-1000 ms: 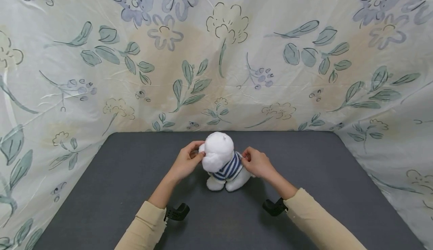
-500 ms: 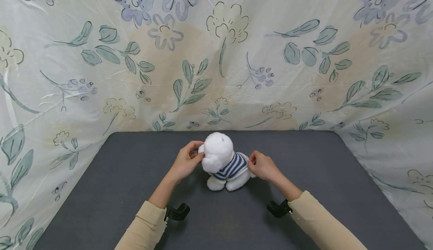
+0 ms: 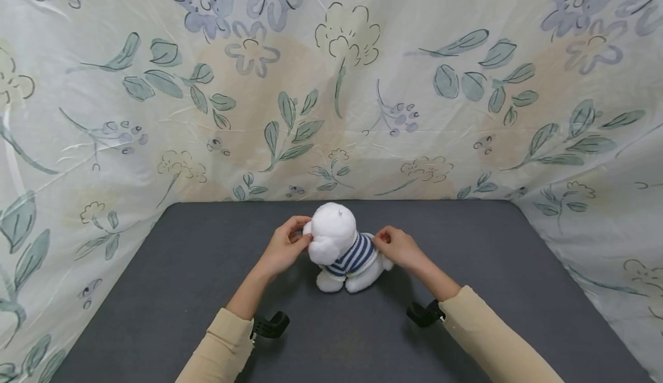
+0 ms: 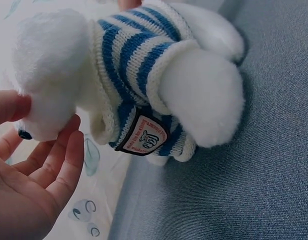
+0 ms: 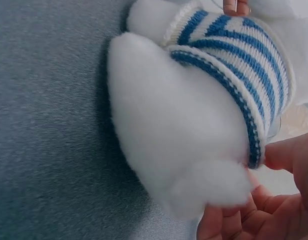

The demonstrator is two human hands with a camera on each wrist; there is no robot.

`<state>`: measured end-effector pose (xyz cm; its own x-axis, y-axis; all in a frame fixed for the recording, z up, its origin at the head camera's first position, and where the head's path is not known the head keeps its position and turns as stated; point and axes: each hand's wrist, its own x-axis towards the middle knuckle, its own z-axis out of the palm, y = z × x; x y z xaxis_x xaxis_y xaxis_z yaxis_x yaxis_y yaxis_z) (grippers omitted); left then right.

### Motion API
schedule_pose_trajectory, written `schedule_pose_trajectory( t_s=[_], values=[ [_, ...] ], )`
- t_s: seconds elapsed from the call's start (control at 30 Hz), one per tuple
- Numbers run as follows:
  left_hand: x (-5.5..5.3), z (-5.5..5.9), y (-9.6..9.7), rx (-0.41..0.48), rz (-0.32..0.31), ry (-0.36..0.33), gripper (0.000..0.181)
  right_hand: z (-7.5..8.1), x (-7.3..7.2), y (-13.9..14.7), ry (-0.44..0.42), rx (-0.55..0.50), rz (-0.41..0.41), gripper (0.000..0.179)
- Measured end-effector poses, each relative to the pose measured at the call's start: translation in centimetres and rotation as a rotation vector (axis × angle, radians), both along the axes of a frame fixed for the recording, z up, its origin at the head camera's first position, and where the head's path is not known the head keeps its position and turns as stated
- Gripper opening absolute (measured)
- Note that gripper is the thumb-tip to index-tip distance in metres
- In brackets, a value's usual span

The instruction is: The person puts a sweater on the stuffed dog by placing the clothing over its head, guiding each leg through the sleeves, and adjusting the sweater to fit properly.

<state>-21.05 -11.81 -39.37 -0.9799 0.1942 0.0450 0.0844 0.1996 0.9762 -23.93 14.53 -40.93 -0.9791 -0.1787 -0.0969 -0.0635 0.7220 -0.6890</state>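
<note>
A white plush dog [image 3: 334, 222] sits on the dark table, its head turned toward the left. It wears a blue-and-white striped knitted sweater [image 3: 354, 256], with a stitched badge [image 4: 144, 135] on the chest. My left hand [image 3: 286, 246] holds the dog's muzzle, thumb on one side and fingers on the other, close to the black nose [image 4: 25, 134]. At the dog's rear, my right hand [image 3: 400, 249] pinches the sweater's back hem, the thumb [image 5: 281, 152] right at the edge. Just below those fingers is the fluffy tail [image 5: 209, 185].
The dark grey table [image 3: 207, 268] stretches out around the dog. Behind it and at both sides hangs a pale floral cloth [image 3: 342, 83]. Black wrist devices [image 3: 271, 325] sit below both beige sleeves.
My right hand drew rightward along the dog's back toward the tail, then came slightly back left and up at the sweater's hem. My left hand stays at the muzzle.
</note>
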Motion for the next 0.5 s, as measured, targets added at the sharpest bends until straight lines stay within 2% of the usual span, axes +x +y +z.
schedule_pose_trajectory(
  t_s=[0.17, 0.23, 0.33, 0.43, 0.5],
  values=[
    [-0.8, -1.3, -0.2, 0.002, 0.004, -0.003, 0.033, 0.1, -0.9, -0.5, 0.028, 0.049, 0.002, 0.028],
    [-0.6, -1.1, -0.1, -0.002, 0.002, -0.002, 0.033, 0.0, -1.2, -0.7, 0.046, 0.072, 0.002, 0.026],
    [0.1, 0.0, 0.0, -0.008, -0.001, 0.003, 0.032, 0.0, -1.4, -0.9, 0.055, 0.09, -0.006, 0.021],
    [0.1, -0.2, 0.1, -0.011, 0.005, 0.017, 0.031, -0.1, -1.5, -0.9, 0.061, 0.104, -0.009, 0.018],
    [-0.3, -0.9, 0.0, -0.011, 0.014, 0.026, 0.031, -0.3, -1.5, -0.8, 0.067, 0.121, -0.007, 0.016]
  ],
)
